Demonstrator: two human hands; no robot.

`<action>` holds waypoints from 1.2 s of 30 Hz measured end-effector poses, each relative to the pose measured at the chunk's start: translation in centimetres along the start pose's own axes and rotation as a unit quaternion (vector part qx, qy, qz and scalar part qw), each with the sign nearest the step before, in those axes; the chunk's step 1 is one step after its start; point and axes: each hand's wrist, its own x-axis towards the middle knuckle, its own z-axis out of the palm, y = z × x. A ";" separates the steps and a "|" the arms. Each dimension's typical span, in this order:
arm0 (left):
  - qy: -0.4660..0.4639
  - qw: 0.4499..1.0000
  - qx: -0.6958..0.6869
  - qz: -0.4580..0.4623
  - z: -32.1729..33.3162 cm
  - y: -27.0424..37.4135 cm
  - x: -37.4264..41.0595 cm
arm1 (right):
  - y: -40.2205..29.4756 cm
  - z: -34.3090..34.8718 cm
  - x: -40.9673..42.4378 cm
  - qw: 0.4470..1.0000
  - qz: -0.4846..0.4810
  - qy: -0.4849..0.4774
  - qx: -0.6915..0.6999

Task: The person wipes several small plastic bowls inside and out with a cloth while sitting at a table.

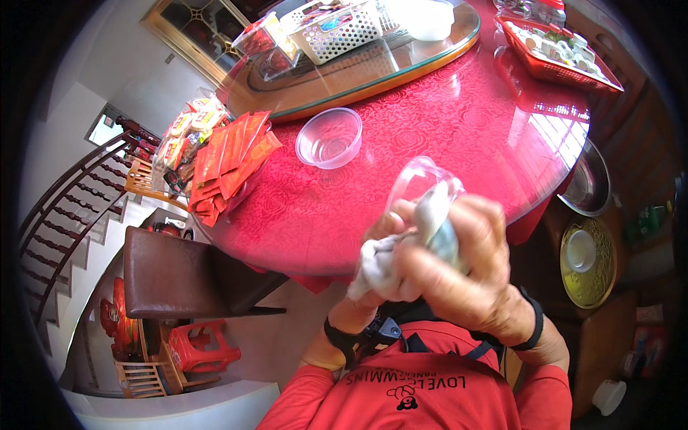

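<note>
Both hands are raised close together over the near edge of a round table with a red patterned cloth. My right hand grips a pale cloth, its fingers blurred. My left hand, partly hidden behind the cloth and my right hand, holds a clear plastic container, which shows above the fingers. A bunched part of the cloth hangs over my left hand. Farther up the table, left of the hands, a clear round plastic bowl stands apart from them.
Red packets and wrapped snacks lie at the table's left. A glass-topped turntable carries a white perforated basket. A red basket of small containers stands at the upper right. A brown chair is at the lower left.
</note>
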 end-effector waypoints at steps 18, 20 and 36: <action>0.029 -0.539 -0.796 -0.273 2.5 -1.6 0.4 | -1.0 1.8 -2.8 0.995 -0.060 -0.026 -0.071; 0.115 -0.421 -0.857 -0.275 2.5 -2.1 0.2 | -0.3 2.3 -4.4 0.996 -0.072 0.017 -0.055; 0.062 -0.354 -0.920 -0.155 3.7 -2.8 -2.4 | 4.4 -2.9 -4.1 0.922 0.250 -0.066 0.287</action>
